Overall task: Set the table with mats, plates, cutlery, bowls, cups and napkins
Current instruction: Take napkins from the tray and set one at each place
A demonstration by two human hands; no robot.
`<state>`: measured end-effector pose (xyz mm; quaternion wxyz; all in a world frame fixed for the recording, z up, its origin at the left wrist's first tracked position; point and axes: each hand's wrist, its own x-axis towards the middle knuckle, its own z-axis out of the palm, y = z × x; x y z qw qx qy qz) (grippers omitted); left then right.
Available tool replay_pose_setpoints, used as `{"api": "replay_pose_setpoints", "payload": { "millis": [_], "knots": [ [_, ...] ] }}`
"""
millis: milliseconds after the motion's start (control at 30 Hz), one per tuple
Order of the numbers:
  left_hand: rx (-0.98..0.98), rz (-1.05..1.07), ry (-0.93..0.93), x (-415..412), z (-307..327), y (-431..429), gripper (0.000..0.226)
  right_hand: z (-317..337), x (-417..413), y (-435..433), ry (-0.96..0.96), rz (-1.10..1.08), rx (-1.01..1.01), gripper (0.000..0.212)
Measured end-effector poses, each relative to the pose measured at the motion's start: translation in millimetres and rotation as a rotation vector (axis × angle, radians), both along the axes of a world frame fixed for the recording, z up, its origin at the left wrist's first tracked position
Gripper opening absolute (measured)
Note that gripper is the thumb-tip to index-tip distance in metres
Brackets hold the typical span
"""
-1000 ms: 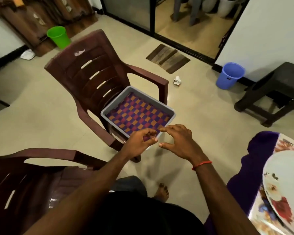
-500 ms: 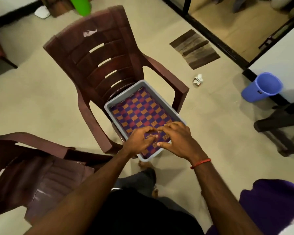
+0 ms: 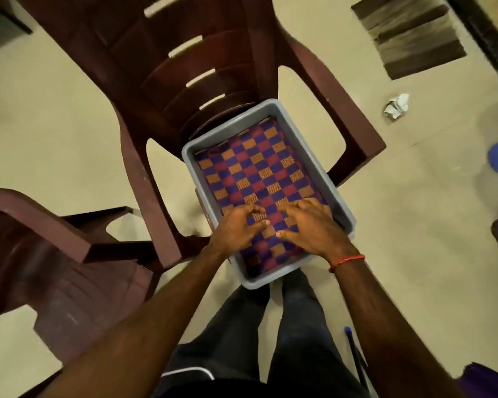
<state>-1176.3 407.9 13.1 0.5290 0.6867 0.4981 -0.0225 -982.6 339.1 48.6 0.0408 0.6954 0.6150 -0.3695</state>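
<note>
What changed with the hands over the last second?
The left hand and right hand moved forward and down from above the near edge of the grey tub onto the checked mat; fingers touch it, grip unclear. The mat still lies in the tub, the tub on the chair.

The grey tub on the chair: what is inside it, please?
A checked mat fills it, with the left hand and right hand touching its near end. Anything beneath is hidden.

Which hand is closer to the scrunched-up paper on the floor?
Right. The right hand is on the checkered mat in the grey tray, on the side toward the paper; the left hand touches the mat too, farther from it.
</note>
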Motion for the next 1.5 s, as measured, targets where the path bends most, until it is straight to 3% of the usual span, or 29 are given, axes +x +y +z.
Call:
{"api": "replay_pose_setpoints", "payload": {
  "millis": [200,300,500,667,733,967,1267,1500],
  "knots": [
    [0.050,0.174,0.080,3,-79,19,0.031,-100,22,41,0.019,0.022,-0.055,0.067],
    [0.128,0.208,0.187,3,-122,27,0.047,-140,31,62,0.004,-0.001,-0.018,0.064],
    [0.301,0.147,0.299,17,-182,36,0.060,-212,38,91,-0.085,0.067,0.200,0.053],
    [0.486,0.155,0.346,24,-211,38,0.047,-245,47,99,-0.067,0.102,0.416,0.027],
    [0.521,0.195,0.327,24,-215,38,0.036,-250,48,99,-0.074,0.143,0.493,0.016],
    [0.494,0.314,0.262,31,-215,35,0.017,-258,50,97,-0.046,0.254,0.662,0.021],
    [0.444,0.261,0.140,34,-195,37,0.014,-222,42,95,0.034,0.213,0.707,0.019],
    [0.404,0.127,0.022,17,-118,55,0.017,-151,40,99,-0.016,0.223,0.747,0.016]
  ]
}}
